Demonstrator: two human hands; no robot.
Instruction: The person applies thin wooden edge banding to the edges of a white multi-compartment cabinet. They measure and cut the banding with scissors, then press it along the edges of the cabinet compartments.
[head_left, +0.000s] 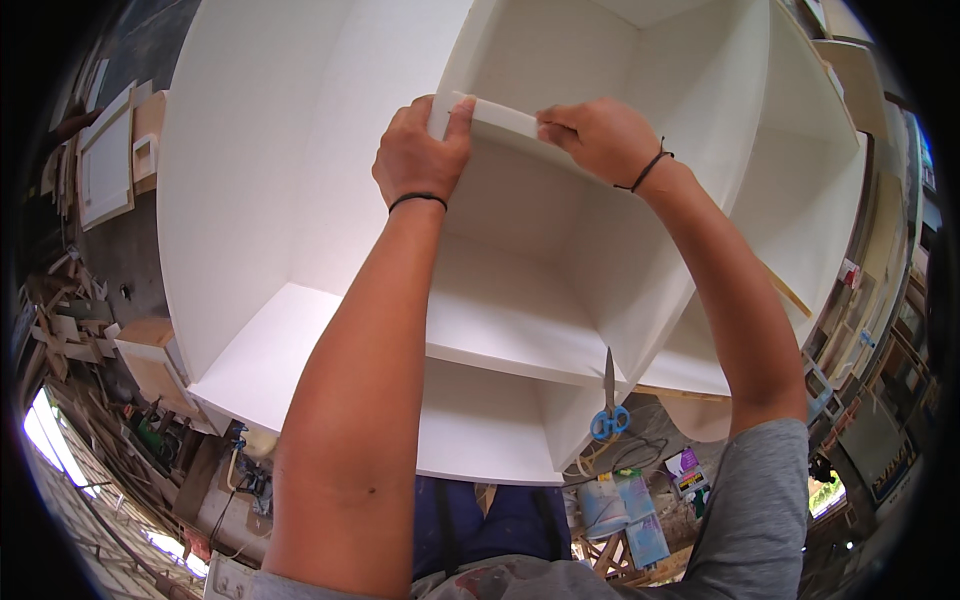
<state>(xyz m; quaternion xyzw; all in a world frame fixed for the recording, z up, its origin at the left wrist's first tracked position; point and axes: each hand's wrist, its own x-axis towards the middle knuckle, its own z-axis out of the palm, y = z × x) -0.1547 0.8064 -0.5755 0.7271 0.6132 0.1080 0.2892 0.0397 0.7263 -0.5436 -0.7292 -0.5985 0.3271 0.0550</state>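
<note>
A large white cabinet [345,110] with several open compartments stands before me. My left hand [425,150] is wrapped round the front edge of an upright panel, its thumb lying where a white shelf [505,118] meets that panel. Farther right along the same shelf edge, my right hand [605,138] is closed, its fingertips pinched against the edge; what they hold, if anything, is hidden. Lower down, scissors [610,405] with blue handles rest at a corner of the cabinet frame, blades pointing away from me.
Below the cabinet's near side are a white tub [603,505], blue packets [646,540] and a purple box [684,468]. Framed panels [106,165] lean at the left, above wood scraps [70,330]. Boards [875,250] and clutter line the right side.
</note>
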